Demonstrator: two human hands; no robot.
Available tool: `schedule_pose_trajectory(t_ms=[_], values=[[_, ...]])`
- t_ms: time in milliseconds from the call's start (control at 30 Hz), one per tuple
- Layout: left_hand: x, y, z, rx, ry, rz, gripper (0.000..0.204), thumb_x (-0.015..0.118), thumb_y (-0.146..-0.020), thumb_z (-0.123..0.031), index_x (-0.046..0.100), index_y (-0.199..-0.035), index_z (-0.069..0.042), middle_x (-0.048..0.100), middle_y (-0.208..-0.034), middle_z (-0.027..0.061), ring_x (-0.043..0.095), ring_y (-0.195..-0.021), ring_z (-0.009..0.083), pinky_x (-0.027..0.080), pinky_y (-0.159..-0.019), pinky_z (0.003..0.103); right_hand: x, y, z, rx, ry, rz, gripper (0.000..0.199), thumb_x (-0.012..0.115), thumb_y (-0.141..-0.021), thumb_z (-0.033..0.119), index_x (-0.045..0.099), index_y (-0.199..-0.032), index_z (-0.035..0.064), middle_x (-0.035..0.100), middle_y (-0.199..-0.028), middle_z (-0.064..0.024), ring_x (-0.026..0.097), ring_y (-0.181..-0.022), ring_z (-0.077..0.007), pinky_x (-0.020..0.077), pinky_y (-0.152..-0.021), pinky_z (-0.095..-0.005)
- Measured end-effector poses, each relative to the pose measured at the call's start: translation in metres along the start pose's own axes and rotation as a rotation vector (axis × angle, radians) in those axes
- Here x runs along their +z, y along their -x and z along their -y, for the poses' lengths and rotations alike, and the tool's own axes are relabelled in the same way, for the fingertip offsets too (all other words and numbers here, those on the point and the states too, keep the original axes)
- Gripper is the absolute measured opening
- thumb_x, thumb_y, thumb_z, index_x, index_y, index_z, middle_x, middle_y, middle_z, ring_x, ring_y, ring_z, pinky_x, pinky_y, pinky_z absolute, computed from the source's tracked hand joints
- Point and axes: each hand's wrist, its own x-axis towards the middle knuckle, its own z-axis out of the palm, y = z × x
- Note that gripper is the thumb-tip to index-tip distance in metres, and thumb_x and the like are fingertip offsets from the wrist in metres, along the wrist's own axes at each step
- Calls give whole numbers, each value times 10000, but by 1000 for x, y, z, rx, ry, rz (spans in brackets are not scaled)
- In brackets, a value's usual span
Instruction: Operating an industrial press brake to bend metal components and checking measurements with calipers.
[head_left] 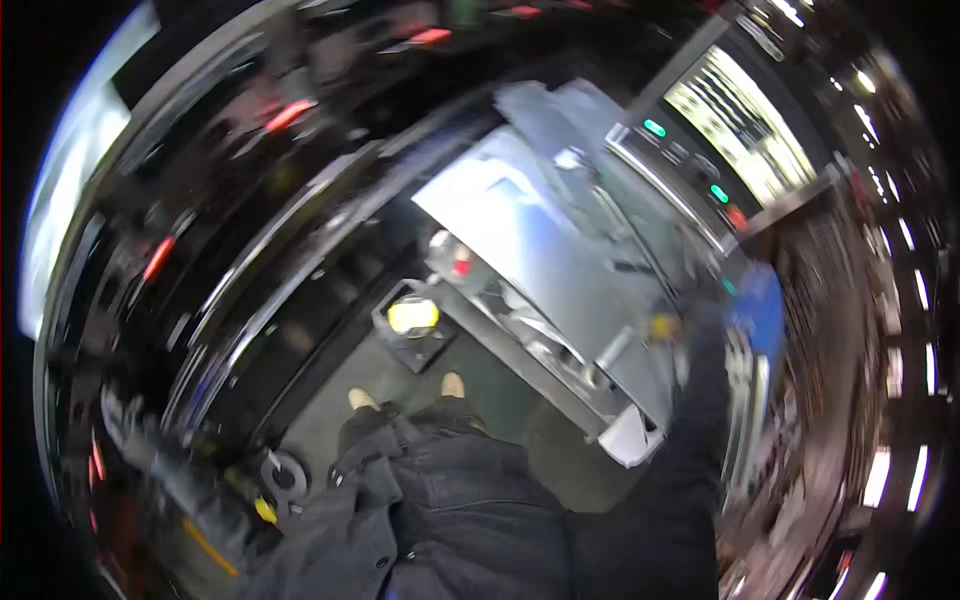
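Blue object (pixel 760 308) beside blurred right fingers (pixel 694 318), grip unclear; left fingers (pixel 113 412) apart

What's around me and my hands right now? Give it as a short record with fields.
Left hand: out to your left; blurred, nothing held can be made out
Right sleeve: dark, stretched forward beside the silver surface; its hand is too blurred to make out
Right side: blue item, blurred
Ahead right: lit screen
Floor: dark box with bright yellow top, ahead of your light shoes
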Motion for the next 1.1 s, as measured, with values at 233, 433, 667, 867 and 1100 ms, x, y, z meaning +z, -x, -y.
schedule_pose_trajectory(t_ms=[233, 433, 667, 867, 1100], values=[[33, -14, -23, -906, 980, -364, 204, 598, -833, -119, 565, -1029, -74, 621, -869, 28, 486, -540, 54, 328, -431, 168, 41, -79, -166, 520, -11, 1054, 554, 571, -794, 220, 364, -1278, 47, 502, -1200, -126, 504, -1071, -251, 427, -824, -424], [1, -36, -102, -912, 1067, -230, 328, 599, -810, -58, 554, -1134, -29, 607, -1037, 116, 560, -606, 119, 458, -550, 193, 119, -46, -79, 142, 665, 1163, 802, 654, -726, 317, 224, -1354, 62, 476, -1242, -135, 480, -1108, -291, 357, -909, -490], [48, -55, -99, -807, 1124, -312, 316, 549, -859, -112, 477, -1156, -33, 605, -990, 146, 541, -572, 99, 326, -382, 156, 317, 120, -64, -134, 712, 1240, 750, 618, -742, 231, 238, -1354, 21, 419, -1305, -162, 432, -1174, -301, 340, -970, -458], [45, -67, -81, -998, 1509, -88, 312, 528, -863, -79, 373, -1130, -31, 587, -900, 143, 599, -624, 118, 279, -345, 139, 467, 225, -176, -225, 383, 1135, 571, 608, -779, 132, 379, -1266, -57, 444, -1262, -242, 457, -1169, -290, 359, -987, -402], [10, -83, -74, -971, 1928, 203, 266, 498, -844, 4, 380, -1079, -37, 578, -912, 125, 618, -706, 144, 274, -357, 137, 520, 231, -207, 40, 720, 1032, 415, 663, -732, 255, 509, -928, -77, 557, -843, -214, 574, -700, -321, 494, -612, -354]])
